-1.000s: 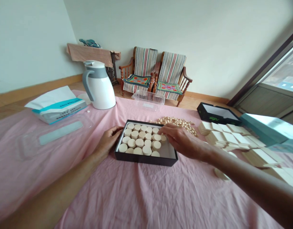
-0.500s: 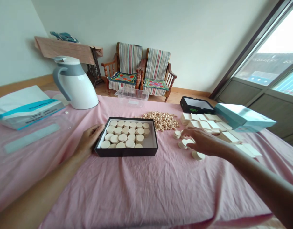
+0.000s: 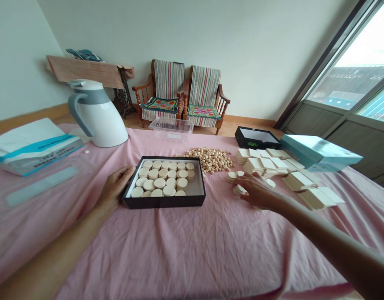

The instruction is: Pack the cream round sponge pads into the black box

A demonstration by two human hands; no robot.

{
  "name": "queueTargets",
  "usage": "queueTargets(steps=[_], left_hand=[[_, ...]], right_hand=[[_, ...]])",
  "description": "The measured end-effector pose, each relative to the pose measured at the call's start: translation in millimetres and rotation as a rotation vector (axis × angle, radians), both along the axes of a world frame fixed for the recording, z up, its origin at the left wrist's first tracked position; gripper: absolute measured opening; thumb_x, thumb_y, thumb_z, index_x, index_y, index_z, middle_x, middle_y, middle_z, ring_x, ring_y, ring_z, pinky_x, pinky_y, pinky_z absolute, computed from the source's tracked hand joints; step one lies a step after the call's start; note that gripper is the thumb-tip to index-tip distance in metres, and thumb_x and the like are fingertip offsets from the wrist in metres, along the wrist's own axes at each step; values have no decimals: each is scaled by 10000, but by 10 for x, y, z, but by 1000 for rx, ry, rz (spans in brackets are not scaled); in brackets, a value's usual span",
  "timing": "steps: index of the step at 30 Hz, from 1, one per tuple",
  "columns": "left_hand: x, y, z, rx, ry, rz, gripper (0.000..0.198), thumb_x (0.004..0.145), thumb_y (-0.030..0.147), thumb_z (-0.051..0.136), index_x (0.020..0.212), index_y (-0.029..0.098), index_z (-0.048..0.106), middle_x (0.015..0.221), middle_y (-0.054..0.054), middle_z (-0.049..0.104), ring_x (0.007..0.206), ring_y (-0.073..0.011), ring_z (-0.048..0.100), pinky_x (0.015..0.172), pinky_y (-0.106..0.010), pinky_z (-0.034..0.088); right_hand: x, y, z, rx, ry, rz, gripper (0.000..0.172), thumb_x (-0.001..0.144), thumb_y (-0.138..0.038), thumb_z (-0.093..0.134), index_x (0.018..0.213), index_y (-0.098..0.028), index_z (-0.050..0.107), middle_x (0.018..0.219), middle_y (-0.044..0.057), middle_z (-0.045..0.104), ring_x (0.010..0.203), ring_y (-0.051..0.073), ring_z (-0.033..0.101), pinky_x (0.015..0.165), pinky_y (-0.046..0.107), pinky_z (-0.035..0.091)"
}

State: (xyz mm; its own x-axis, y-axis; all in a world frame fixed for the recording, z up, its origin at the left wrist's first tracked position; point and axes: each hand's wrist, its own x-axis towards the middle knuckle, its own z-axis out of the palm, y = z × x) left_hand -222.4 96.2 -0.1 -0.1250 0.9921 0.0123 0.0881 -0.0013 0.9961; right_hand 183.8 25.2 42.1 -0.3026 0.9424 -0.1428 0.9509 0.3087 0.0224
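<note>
My left hand (image 3: 116, 186) is closed on the left wall of a shallow black box (image 3: 165, 202), thumb at its rim. Inside, rows of round wooden discs (image 3: 159, 183) lie stacked on a white lining, with a bare strip along the right. To the right, my right hand (image 3: 256, 189) reaches low over several short stacks of loose discs (image 3: 232, 176) on the cloth. Its fingers are spread around a disc stack (image 3: 239, 190) that they partly cover; no disc is visibly lifted. Another disc (image 3: 270, 183) shows just behind this hand.
Small wooden pieces (image 3: 212, 159) are heaped behind the box. Square wooden tiles (image 3: 269, 163) lie stacked at right, by a black tray (image 3: 257, 137) and a light-blue box (image 3: 320, 152). A thermos jug (image 3: 101, 116), white-and-blue packet (image 3: 35, 146) and clear plastic container (image 3: 172, 127) stand on the pink cloth (image 3: 185, 250).
My right hand has shifted slightly left and lower over the disc stacks, uncovering a disc behind it. My left hand keeps its hold on the box. The view has tilted slightly.
</note>
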Motion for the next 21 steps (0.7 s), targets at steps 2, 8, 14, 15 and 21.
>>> queueTargets(steps=[2,8,14,15,21], left_hand=[[-2,0,3,0,0,-6,459,656,548,686,855,137,641,691,3,661,636,-143,543,541,-201,409],[-23,24,-37,21,3,6,437,662,533,685,845,138,640,718,0,660,656,-141,539,557,-201,407],[-30,34,-53,42,18,4,410,681,522,668,843,146,651,754,-13,660,668,-151,551,559,-202,409],[-31,34,-50,44,23,3,404,684,524,663,840,151,653,752,-10,661,660,-149,553,556,-202,409],[-79,23,-95,56,24,-23,381,708,513,645,858,163,658,768,-9,663,677,-148,569,576,-204,425]], right_hand=[[-27,0,19,0,10,26,257,728,-162,568,979,-197,612,1027,82,639,987,230,535,841,361,294],[-82,37,44,-36,-18,34,267,716,-163,582,981,-197,605,1005,84,647,976,237,552,839,358,292],[-112,67,0,-54,-42,62,222,762,-160,526,970,-187,598,974,93,645,919,224,576,834,349,303],[-118,73,-14,-42,-51,73,210,764,-157,515,955,-181,599,963,96,644,909,225,577,831,349,304],[-143,116,-75,0,-119,123,248,711,-134,497,940,-150,589,913,105,638,866,249,578,807,375,307]])
